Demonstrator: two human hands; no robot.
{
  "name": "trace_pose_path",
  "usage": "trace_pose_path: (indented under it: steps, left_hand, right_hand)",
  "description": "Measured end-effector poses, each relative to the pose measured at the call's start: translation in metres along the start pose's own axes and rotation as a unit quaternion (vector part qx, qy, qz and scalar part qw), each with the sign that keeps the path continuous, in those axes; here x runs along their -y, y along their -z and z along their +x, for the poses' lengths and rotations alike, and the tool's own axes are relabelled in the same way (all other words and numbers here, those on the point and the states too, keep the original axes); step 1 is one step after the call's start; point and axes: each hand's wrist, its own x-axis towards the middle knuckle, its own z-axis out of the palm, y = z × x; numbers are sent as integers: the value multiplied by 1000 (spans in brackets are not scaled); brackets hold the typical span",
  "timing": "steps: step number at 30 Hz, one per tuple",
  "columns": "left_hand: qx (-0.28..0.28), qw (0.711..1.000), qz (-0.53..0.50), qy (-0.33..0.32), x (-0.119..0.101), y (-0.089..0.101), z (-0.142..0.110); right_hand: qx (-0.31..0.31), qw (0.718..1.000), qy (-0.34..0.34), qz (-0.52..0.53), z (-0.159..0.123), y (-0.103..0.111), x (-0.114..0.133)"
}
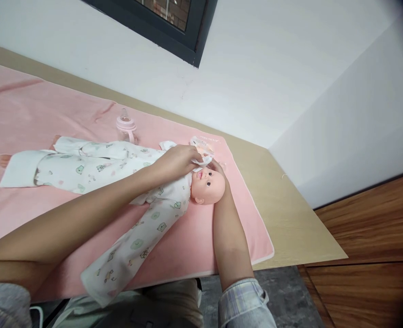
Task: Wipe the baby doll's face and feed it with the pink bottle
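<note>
Doll point(206, 184) lies on its back on the pink blanket point(221, 228) on the table point(290, 218). Left hand point(177, 160) grips a white bib point(204, 157) at its neck; right hand point(221, 182) cups the head.

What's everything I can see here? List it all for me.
doll: one, pink-skinned, lying on its back on the mat, head toward the right
baby suit: one, white with small prints, on the doll
white cloth piece: one, by the doll's head, under the left hand's fingers
baby bottle: one, pink and clear, upright behind the doll
mat: one, pink, spread on the table
table: one, light wood, against the wall
window frame: one, dark, on the white wall
left hand: on the doll's chest, gripping the cloth
right hand: cupped behind the doll's head
</note>
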Motion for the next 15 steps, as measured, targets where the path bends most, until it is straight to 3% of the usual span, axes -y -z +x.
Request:
trace_pose_path:
  steps: [3, 6, 10, 15]
  left_hand:
    - [-38, 999, -20, 3, 11, 5, 2]
    - [-65, 998, -24, 11, 24, 9, 4]
    - [-68, 996, -43, 35, 32, 16, 6]
    - [-30, 994, -78, 71, 27, 24, 6]
  right_hand:
    - [8, 998, -13, 64, 7, 9, 4]
    - [56, 996, 34, 60, 9, 20, 27]
    - [178, 976, 106, -68, -7, 16, 80]
    - [279, 916, 151, -245, -34, -19, 125]
